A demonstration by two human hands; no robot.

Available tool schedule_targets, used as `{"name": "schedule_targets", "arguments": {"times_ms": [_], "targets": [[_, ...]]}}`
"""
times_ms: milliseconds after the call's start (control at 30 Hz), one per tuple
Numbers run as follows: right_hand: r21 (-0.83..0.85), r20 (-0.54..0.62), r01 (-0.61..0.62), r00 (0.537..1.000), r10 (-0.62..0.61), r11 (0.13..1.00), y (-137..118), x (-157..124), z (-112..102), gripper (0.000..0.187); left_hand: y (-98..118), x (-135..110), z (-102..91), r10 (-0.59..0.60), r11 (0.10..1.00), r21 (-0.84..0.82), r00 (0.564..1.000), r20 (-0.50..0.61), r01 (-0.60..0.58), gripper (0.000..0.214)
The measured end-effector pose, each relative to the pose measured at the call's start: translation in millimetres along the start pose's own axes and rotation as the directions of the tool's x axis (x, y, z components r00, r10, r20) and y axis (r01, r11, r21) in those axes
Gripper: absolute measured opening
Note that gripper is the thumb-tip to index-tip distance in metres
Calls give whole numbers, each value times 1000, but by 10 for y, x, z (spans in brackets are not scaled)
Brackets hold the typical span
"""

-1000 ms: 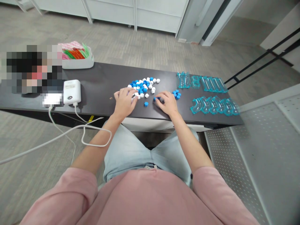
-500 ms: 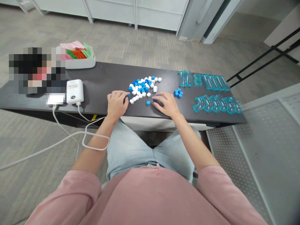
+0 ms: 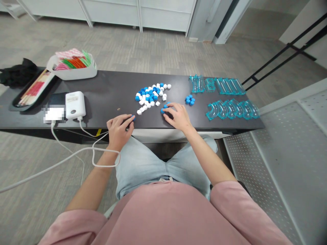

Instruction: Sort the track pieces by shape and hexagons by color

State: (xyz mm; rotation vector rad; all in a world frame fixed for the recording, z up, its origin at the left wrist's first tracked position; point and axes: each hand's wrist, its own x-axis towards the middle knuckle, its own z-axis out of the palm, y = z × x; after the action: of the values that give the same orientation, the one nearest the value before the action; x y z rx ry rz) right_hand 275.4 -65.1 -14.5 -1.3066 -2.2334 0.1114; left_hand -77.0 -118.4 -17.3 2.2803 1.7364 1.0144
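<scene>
My left hand point(image 3: 120, 130) is at the table's front edge, thumb and fingertips closed around a small blue block point(image 3: 133, 117). To the right, my right hand point(image 3: 178, 116) rests low over the tabletop. Its thumb and index finger are around a blue block point(image 3: 162, 111), with another blue block point(image 3: 165, 106) touching alongside; the fingers partly cover them. Between and beyond the hands lies a loose heap of small white and blue six-sided blocks point(image 3: 150, 94). A ring of several blue blocks point(image 3: 189, 100) sits just right of my right hand.
Clear teal plastic pieces point(image 3: 231, 109) lie in rows at the right of the dark table point(image 3: 109, 88). On the left are a white power bank point(image 3: 75, 104) with cables point(image 3: 76, 153), a white basket point(image 3: 79, 74) of colourful sticks, a black tray point(image 3: 24, 108) and black cloth point(image 3: 19, 73).
My left hand has drawn back toward the table's front edge and left, away from the heap, carrying a blue block. My right hand has shifted slightly left and nearer, onto the loose blue blocks.
</scene>
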Motion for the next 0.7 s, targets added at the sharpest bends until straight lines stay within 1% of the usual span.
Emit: {"name": "schedule_targets", "arguments": {"times_ms": [100,167,233,333,400,467,567,633,700], "targets": [[5,-54,-50,997,50,999,19,4,15,29,177,-88,30,72,997,0,996,55,-72,34],[13,-88,-90,992,91,996,34,9,16,30,341,-80,102,124,992,-2,987,106,-125,39],[18,-98,-107,989,108,994,43,13,12,30,513,-22,208,153,988,2,977,147,-155,43],[10,-60,-63,996,64,998,35,14,4,30,724,120,381,172,985,-5,965,197,-175,47],[-4,-24,-30,999,30,1000,21,11,3,31,809,215,463,191,981,-28,959,207,-190,51],[-14,3,-9,1000,9,1000,7,10,6,33,842,292,493,207,978,-51,961,185,-201,53],[-15,39,33,999,-33,999,-7,17,12,36,786,398,433,192,981,-56,975,112,-187,49],[-16,64,62,996,-61,998,-14,30,12,36,675,487,344,142,990,-34,989,45,-140,42],[-13,75,78,994,-76,997,-21,38,7,34,507,596,247,72,997,3,997,-31,-72,36]]}}
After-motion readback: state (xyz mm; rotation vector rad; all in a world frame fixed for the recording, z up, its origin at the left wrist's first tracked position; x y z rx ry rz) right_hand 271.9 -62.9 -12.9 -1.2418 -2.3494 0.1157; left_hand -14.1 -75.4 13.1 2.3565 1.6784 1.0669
